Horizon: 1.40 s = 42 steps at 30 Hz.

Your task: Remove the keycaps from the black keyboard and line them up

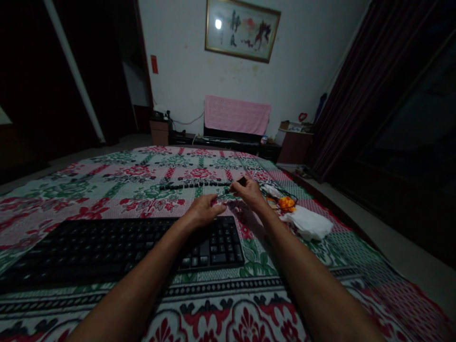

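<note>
Two hands work a thin cord and a row of dark beads on the flowered bed cover.

The left hand [204, 210] is curled, pinching the thin cord [223, 194] just past the far right corner of the one black keyboard [117, 247]; the right hand [249, 191] grips a small dark piece at the right end of the single bead row [194, 185]. The beads are too small to count. The cord looks light, limp and easy to slip, so it is best held near its end. Toward the right edge of the bed cover [107, 185] lie one white cloth [309, 222] and one orange thing [287, 204].

The framed picture [242, 29] bears brush characters, unreadable.
</note>
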Each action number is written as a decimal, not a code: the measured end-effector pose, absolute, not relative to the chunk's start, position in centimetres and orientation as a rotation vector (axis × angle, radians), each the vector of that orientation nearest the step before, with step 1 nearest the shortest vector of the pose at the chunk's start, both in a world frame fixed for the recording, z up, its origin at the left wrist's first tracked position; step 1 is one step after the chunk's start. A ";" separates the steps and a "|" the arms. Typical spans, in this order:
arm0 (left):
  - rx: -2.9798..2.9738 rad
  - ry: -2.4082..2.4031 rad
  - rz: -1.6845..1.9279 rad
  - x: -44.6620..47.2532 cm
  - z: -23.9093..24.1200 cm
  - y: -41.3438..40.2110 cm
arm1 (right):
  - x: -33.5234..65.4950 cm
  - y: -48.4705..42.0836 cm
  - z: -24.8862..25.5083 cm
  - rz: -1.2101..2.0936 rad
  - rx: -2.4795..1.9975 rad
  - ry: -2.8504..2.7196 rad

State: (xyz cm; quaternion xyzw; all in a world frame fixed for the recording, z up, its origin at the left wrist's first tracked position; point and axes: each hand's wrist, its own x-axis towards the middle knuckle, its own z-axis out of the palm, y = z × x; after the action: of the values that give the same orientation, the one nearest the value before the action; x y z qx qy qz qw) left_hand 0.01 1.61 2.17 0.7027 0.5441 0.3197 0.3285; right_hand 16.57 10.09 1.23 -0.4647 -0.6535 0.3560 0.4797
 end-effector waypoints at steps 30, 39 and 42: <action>1.294 1.591 1.204 0.1 0.1 4.8 | 16.6 9.3 0.5 0.763 -0.968 -1.314; 1.281 1.564 1.120 2.5 1.6 6.0 | 20.0 12.4 -2.9 0.519 -1.147 -1.304; 1.233 1.515 1.148 3.5 2.3 6.5 | 20.5 12.6 -3.4 0.666 -1.177 -1.342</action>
State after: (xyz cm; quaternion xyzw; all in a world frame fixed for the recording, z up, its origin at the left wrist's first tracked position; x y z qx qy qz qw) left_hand 3.52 6.51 2.28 0.4930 0.6056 0.4587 0.4240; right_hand 20.54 12.59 -3.43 -0.5035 -0.5741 0.2850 0.5793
